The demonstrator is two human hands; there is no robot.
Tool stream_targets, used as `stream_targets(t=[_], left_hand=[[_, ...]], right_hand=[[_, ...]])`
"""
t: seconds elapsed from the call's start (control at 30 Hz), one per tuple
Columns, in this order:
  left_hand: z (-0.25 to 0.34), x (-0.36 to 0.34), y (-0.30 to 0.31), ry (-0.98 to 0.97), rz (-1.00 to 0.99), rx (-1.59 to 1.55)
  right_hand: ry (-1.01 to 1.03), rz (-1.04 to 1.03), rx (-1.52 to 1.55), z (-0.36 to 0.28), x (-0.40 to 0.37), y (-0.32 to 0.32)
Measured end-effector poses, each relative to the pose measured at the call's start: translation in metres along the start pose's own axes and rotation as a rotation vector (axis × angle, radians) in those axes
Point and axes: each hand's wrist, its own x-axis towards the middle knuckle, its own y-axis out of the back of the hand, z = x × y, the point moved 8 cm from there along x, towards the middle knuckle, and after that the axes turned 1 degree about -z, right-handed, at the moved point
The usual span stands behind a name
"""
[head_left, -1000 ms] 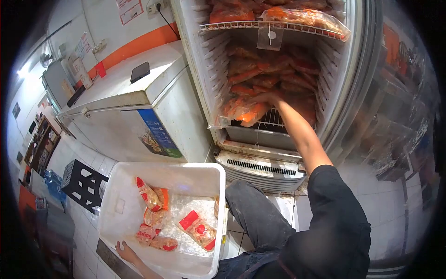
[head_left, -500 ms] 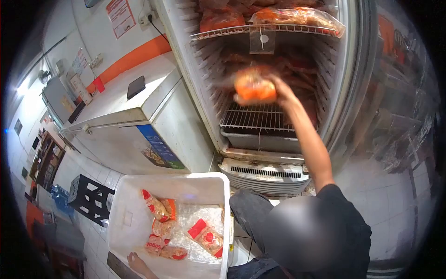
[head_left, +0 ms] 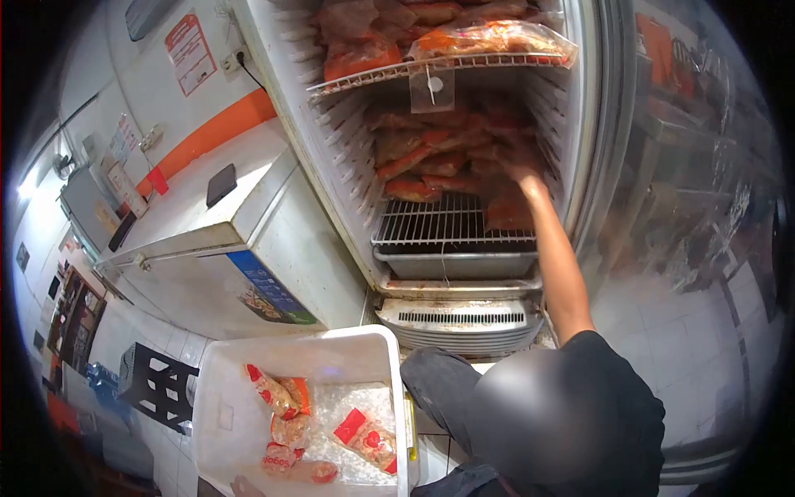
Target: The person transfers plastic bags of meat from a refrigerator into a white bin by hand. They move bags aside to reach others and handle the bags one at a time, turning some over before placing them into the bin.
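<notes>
My right hand (head_left: 517, 164) reaches into the lower compartment of the open upright refrigerator (head_left: 464, 288). It is blurred and dim against a pile of plastic food packs (head_left: 447, 161), so its grip does not show. Just below it, another pack (head_left: 507, 214) rests on the wire rack (head_left: 431, 222). At the bottom edge of the view, my left hand (head_left: 243, 487) shows faintly by the near wall of a white plastic bin (head_left: 219, 364); its fingers are too indistinct to read. Inside the bin lie several clear food packs with red print (head_left: 367, 439).
An upper wire shelf (head_left: 447, 68) holds more packs. To the left is a chest freezer (head_left: 199, 290) with a phone (head_left: 221, 184) on its lid. A black crate (head_left: 157, 388) stands beside the bin. The glass door (head_left: 679, 207) is on the right.
Half a second ago my right hand held an orange pack in the compartment; now it is farther right and deeper, without that pack visible in it. My left hand has dropped lower in view.
</notes>
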Motion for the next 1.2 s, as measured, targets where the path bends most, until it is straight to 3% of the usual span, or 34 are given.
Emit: stream_targets(t=[0.07, 0.13, 0.33, 0.37, 0.47, 0.57, 0.67, 0.7, 0.77, 0.87, 0.97, 1.1, 1.2], left_hand=[[0.006, -0.001, -0.002, -0.079, -0.013, 0.091], [0.012, -0.002, 0.005, -0.017, -0.041, -0.013], [0.017, -0.003, 0.016, -0.060, 0.015, -0.020], [0.015, -0.004, 0.010, -0.072, 0.015, -0.002], [0.005, -0.002, 0.000, -0.109, 0.026, 0.059], [0.009, -0.001, 0.003, 0.031, -0.123, 0.154], [-0.002, -0.003, 0.010, 0.464, -0.105, -0.524], [0.008, -0.002, 0.017, 0.439, -0.115, -0.476], [0.020, -0.002, 0.033, 0.394, -0.129, -0.385], [-0.014, 0.001, 0.007, 0.341, -0.036, -0.461], [-0.004, -0.005, 0.017, 0.431, 0.001, -0.494], [-0.008, 0.002, 0.007, 0.426, -0.108, -0.456], [-0.018, 0.000, -0.001, 0.395, -0.074, -0.411]], right_hand=[[-0.017, -0.110, -0.356, 0.026, -0.027, -0.010], [0.007, -0.149, -0.570, 0.033, -0.033, -0.024], [0.201, -0.405, -0.872, 0.036, -0.042, -0.084], [0.191, -0.435, -0.892, 0.029, -0.053, -0.084], [-0.133, -0.269, -0.910, 0.004, -0.094, -0.049], [-0.125, -0.215, -0.883, -0.016, -0.103, -0.052], [-0.147, -0.200, -0.901, -0.005, -0.094, -0.063], [-0.166, -0.201, -0.898, 0.003, -0.089, -0.064], [-0.198, -0.181, -0.867, 0.018, -0.081, -0.062], [-0.238, -0.101, -0.745, 0.040, -0.065, -0.046], [-0.301, 0.035, -0.552, 0.075, -0.055, -0.023], [-0.384, 0.284, -0.187, 0.138, -0.060, -0.004], [-0.477, 0.478, 0.186, 0.113, -0.111, 0.003]])
